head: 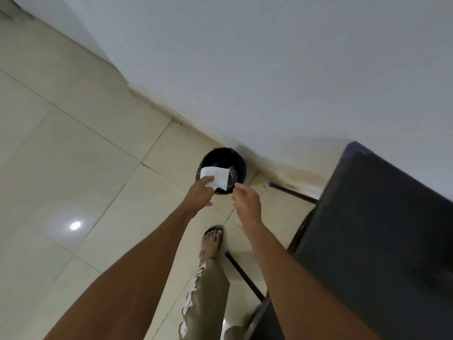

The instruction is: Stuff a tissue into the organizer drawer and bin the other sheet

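Observation:
A small round black bin (221, 155) lined with a dark bag stands on the tiled floor against the white wall. My left hand (199, 193) pinches a flat white tissue sheet (218, 176) by its near corner and holds it right over the bin's opening. My right hand (245, 198) hovers just right of the bin with fingers loosely spread and nothing in them. The organizer drawer is out of view.
A dark table (377, 229) with thin black legs (293, 192) fills the right side, close to the bin. My sandalled foot (212, 241) stands on the cream floor tiles (73, 143) below the hands. The white wall (269, 69) runs behind the bin.

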